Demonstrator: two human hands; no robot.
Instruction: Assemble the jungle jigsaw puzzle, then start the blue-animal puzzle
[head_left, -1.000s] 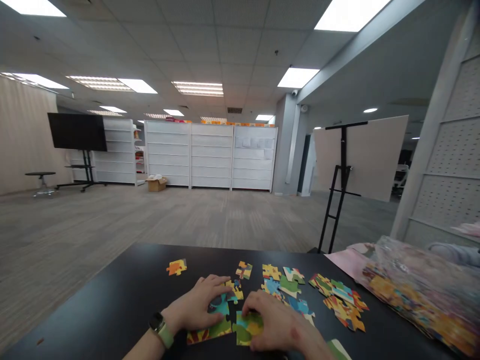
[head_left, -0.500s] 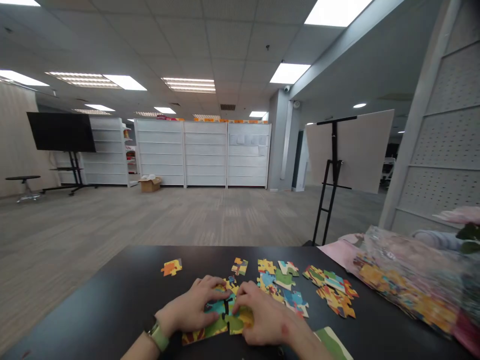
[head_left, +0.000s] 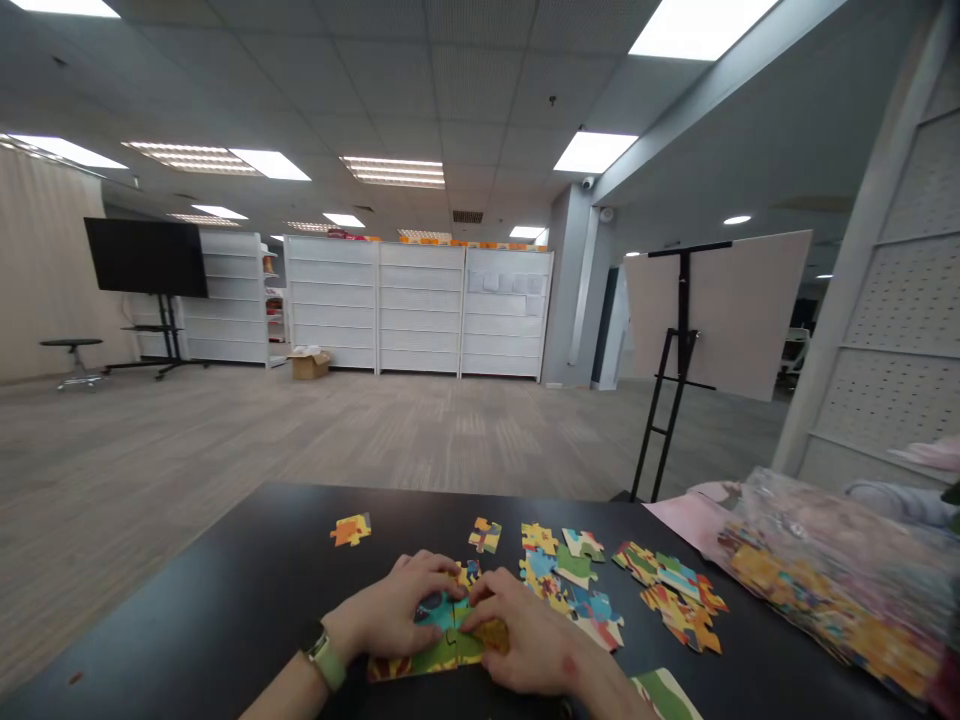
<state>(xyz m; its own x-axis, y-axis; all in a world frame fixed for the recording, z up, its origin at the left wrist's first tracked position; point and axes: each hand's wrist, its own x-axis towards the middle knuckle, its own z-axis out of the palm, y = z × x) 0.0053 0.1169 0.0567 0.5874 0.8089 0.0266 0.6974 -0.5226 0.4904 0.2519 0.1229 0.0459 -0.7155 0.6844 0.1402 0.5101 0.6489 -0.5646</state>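
Partly joined jigsaw puzzle pieces (head_left: 436, 657), green, blue and yellow, lie on the black table in front of me. My left hand (head_left: 397, 612) grips the left part, fingertips on its upper edge and thumb on its face. My right hand (head_left: 521, 635) holds a green-and-yellow puzzle piece (head_left: 471, 648) against the right side, fingers curled over it. Only a thin seam shows between the two parts. Both hands hide much of the picture. A watch with a pale green band (head_left: 326, 662) is on my left wrist.
Loose puzzle pieces (head_left: 574, 566) lie right of my hands, with another pile (head_left: 679, 598) beyond. Single pieces lie at the far left (head_left: 351, 530) and far middle (head_left: 486, 535). A clear plastic bag of pieces (head_left: 832, 580) covers the table's right side. A green-and-white card (head_left: 666, 692) lies near me.
The dark gap between the left and right puzzle parts has narrowed to a thin seam as my hands pressed them together. The camera view has turned slightly left.
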